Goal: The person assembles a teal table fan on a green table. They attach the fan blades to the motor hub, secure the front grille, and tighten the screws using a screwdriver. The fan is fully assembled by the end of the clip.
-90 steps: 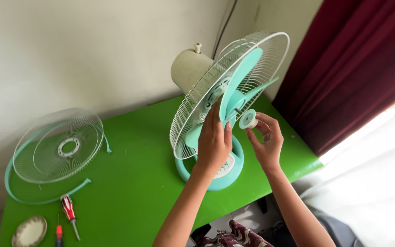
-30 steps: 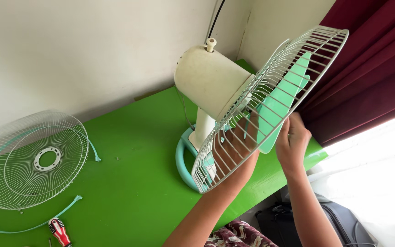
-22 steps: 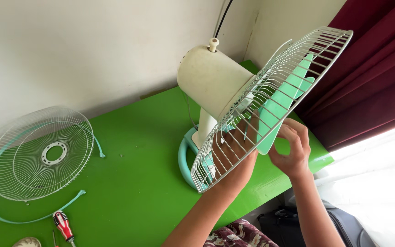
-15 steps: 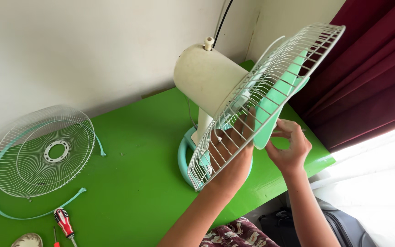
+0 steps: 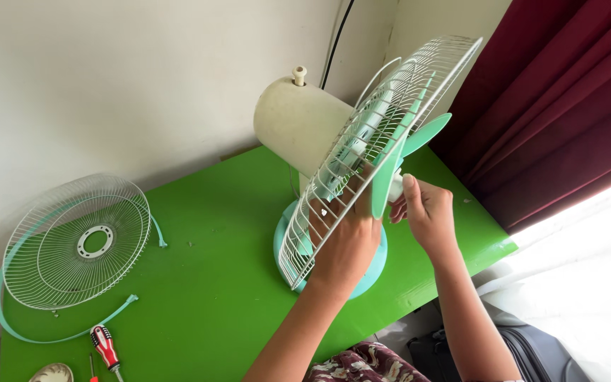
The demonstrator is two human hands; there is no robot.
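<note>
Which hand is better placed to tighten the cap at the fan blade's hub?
Probably right: the right hand has its fingers at the hub, while the left hand braces the blade.

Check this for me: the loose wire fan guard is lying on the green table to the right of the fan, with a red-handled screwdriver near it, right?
Not quite. The head view shows the loose wire fan guard lying on the green table to the left of the fan, not the right. The red-handled screwdriver does lie near it, just below its mint rim band.
</note>
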